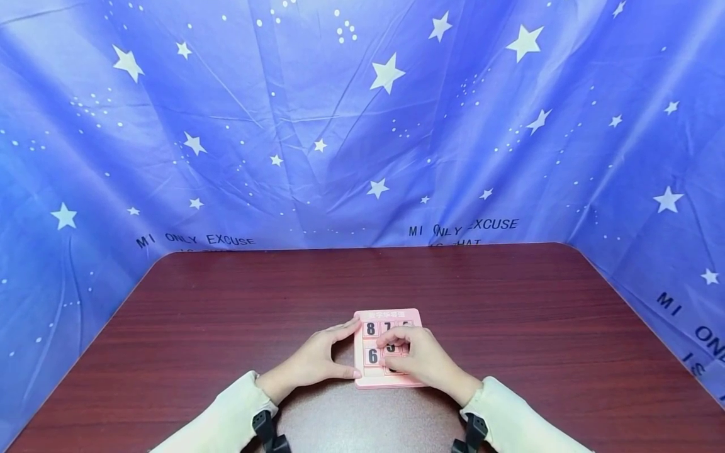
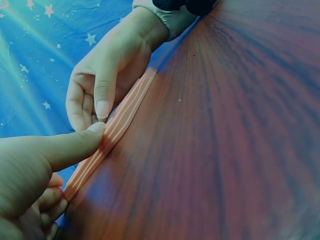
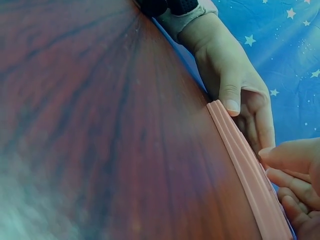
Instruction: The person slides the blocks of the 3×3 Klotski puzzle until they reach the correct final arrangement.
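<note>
A pink sliding number puzzle (image 1: 372, 380) lies flat on the table, with black numerals on its tiles. My left hand (image 1: 310, 360) holds its left side, fingertips at the upper corner and thumb at the lower one. Over the right half of the board, my right hand (image 1: 426, 360) reaches in with thumb and index fingertips at the tiles, beside the 6 tile (image 1: 372, 357). That tile sits lower than the middle tile next to it. Several numerals are hidden under the right hand. From the left wrist view, the puzzle's ridged side (image 2: 131, 107) shows edge-on.
The dark red wooden table (image 1: 226, 302) spreads around the puzzle. Behind and beside it hangs a blue curtain (image 1: 317, 113) with white stars and lettering. Black wrist-camera mounts (image 1: 270, 431) sit on both pale sleeves (image 1: 515, 418).
</note>
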`<state>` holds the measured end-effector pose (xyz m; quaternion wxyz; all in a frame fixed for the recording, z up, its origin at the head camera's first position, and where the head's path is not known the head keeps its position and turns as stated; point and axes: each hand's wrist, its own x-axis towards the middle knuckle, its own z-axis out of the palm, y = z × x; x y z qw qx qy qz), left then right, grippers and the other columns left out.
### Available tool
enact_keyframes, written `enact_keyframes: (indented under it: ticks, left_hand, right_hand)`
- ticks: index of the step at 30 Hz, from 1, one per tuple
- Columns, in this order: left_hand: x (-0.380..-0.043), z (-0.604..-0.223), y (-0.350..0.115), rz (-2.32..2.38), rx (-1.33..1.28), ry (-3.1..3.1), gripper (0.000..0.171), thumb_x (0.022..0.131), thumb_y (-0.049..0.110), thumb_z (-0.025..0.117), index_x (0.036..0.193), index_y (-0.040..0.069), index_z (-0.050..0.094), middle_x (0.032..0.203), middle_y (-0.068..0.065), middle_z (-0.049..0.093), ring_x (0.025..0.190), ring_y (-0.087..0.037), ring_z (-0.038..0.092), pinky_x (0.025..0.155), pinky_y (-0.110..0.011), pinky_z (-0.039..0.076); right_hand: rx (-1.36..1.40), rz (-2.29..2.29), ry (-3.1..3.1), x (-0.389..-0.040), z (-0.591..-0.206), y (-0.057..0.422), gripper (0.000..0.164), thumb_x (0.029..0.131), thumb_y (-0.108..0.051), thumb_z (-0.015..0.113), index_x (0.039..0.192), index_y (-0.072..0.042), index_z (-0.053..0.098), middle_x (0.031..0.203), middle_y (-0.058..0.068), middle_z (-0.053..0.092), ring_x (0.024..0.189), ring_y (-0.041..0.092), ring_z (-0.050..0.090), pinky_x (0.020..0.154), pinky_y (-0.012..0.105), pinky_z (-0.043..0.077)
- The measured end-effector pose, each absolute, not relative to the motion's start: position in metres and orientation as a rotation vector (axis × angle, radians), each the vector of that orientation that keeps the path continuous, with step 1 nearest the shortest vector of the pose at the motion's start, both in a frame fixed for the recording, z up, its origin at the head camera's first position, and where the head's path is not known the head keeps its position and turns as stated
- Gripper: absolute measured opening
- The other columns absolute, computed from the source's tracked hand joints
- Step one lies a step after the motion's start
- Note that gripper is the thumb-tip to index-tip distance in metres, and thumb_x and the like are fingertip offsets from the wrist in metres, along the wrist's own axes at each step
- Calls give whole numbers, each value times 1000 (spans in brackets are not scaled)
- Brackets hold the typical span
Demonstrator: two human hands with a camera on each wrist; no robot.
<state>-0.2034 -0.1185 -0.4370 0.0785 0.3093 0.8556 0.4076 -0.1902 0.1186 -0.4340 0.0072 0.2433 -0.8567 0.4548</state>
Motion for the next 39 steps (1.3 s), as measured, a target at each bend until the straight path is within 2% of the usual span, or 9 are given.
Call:
enact_keyframes:
  ticks: [5, 12, 20, 39]
  left_hand:
    - [-203, -436, -119, 1217, 920, 2560, 87, 72, 35, 81, 142, 4, 40, 149, -10, 34, 136, -26, 33, 110, -47, 27]
    - [-203, -437, -119, 1216, 912, 2565, 87, 71, 36, 81, 142, 4, 40, 149, -10, 34, 136, -26, 33, 111, -48, 27]
    - [-203, -437, -118, 1215, 912, 2564, 88, 71, 37, 81, 142, 5, 40, 149, -9, 34, 136, -26, 33, 110, -48, 27]
    - [-202, -439, -118, 1237, 907, 2554, 87, 72, 35, 81, 142, 5, 40, 149, -9, 34, 136, -26, 33, 111, -48, 26]
  right_hand:
    - [798, 1462, -2683, -191, -433, 120, 16, 72, -6, 73, 86, -13, 71, 76, -7, 62, 68, 5, 50, 57, 20, 45]
    - [851, 1512, -2674, -192, -433, 122, 13, 73, -6, 74, 84, -13, 71, 78, -4, 65, 70, 4, 52, 60, 18, 46]
    - [841, 1513, -2659, -191, -433, 122, 15, 75, -12, 76, 90, -11, 72, 81, -3, 66, 71, 5, 50, 60, 19, 44]
    - [981, 1507, -2687, -192, -433, 124, 11, 77, -7, 72, 87, -12, 72, 82, 1, 68, 69, 3, 52, 61, 19, 46]
